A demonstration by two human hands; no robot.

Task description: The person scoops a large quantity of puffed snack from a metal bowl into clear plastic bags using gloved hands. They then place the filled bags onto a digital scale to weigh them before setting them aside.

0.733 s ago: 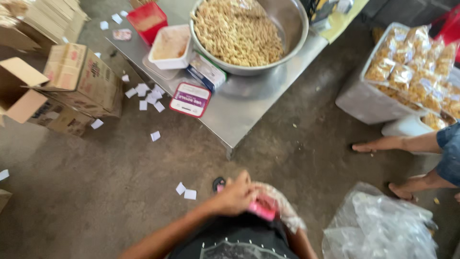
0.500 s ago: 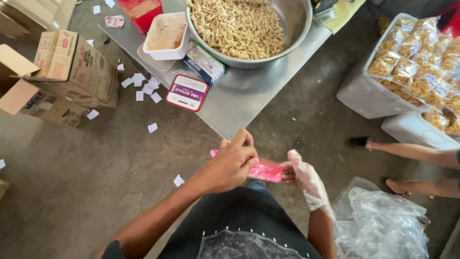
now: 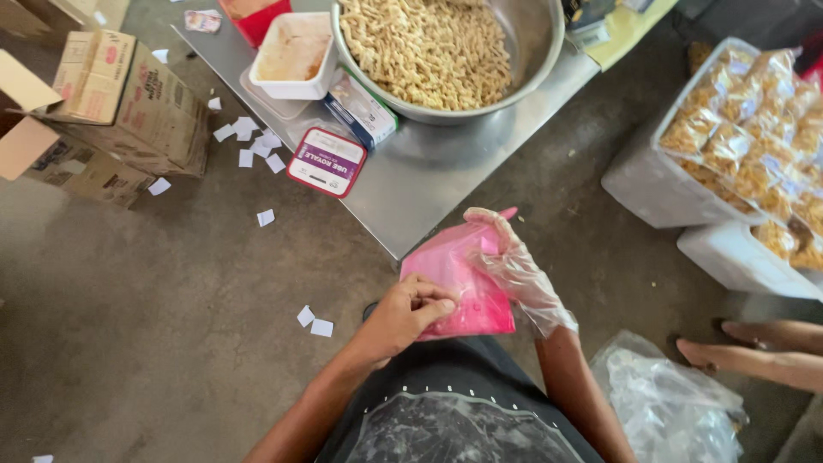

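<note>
Concrete floor [image 3: 154, 283], grey and scattered with small white paper slips [image 3: 313, 321], spreads below a steel bench [image 3: 429, 180] that carries a big metal bowl [image 3: 536, 51] heaped with pale fried snack pieces [image 3: 429, 47], a white tub [image 3: 296, 51] and a flat purple-and-white pack [image 3: 327, 162]. Cardboard boxes [image 3: 111, 103] sit to one side, and white crates [image 3: 660, 184] of filled clear snack bags [image 3: 754, 146] to the other. Someone else's bare feet [image 3: 754, 343] show at the right edge.

Just in front of the person's lap, off the bench, both hands hold a thin pink plastic bag [image 3: 467, 287]. The left hand [image 3: 410, 313], bare, is closed with the fingertips pinching the bag's lower left side. The right hand [image 3: 514, 261], in a clear disposable glove, curls around the bag's upper right part, fingers gripping the film.

The step looks like separating the bag's two layers to open its mouth. It goes best with a light rubbing pinch at the very edge, the left fingertips sliding one layer against the other while the gloved hand keeps the film taut. The glove may slip on the plastic, so the bare fingers should do the fine work. Pulling hard could tear so thin a bag.
</note>
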